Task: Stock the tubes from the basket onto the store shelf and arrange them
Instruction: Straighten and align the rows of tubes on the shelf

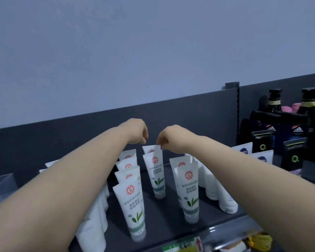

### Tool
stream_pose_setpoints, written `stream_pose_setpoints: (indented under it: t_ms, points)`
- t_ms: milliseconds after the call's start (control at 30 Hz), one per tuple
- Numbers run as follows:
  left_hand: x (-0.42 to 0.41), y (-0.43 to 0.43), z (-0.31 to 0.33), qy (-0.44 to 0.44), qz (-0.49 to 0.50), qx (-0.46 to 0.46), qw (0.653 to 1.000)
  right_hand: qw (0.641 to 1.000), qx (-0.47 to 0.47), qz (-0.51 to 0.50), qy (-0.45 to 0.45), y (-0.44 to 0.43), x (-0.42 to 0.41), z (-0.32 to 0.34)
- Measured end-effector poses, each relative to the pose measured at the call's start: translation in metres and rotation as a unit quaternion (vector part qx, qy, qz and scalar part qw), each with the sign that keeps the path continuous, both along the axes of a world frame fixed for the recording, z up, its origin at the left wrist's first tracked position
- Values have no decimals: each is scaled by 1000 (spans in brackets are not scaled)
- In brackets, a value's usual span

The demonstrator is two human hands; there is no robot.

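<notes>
White tubes with a red round logo and green leaf stand cap-down in rows on the dark shelf (164,215). My right hand (168,138) pinches the top crimp of the middle-row tube (155,171), which leans a little. My left hand (137,132) hovers just left of it with its fingers curled, above the left row of tubes (129,204); whether it holds anything is hidden. A right row of the same tubes (188,190) stands in front of my right forearm. The basket is out of view.
Plain white tubes (224,197) and blue-logo tubes (244,150) stand at the right, with dark bottles and boxes (291,128) beyond a shelf divider. More white tubes lie under my left arm. A clear box (0,186) is at the far left. Price tags (185,245) line the front edge.
</notes>
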State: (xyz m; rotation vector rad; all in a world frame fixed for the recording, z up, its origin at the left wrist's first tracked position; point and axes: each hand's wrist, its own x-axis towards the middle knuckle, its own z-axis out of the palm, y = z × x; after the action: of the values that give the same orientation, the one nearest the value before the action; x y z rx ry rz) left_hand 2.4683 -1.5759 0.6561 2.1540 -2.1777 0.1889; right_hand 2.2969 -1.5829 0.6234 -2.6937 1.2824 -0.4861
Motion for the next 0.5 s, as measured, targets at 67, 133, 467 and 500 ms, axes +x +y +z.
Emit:
stream_pose_setpoints:
  t_ms: [67, 133, 467, 500]
  points:
    - [4, -4, -2, 16, -13, 7, 1000, 999, 8, 5, 30, -7, 13, -4]
    - [5, -7, -4, 33, -32, 16, 999, 998, 6, 7, 57, -10, 21, -9]
    - [-12, -30, -25, -13, -36, 35, 999, 996, -18, -64, 57, -29, -7, -13]
    - [-15, -33, -26, -17, -37, 28, 999, 996, -10, -68, 52, -32, -12, -13]
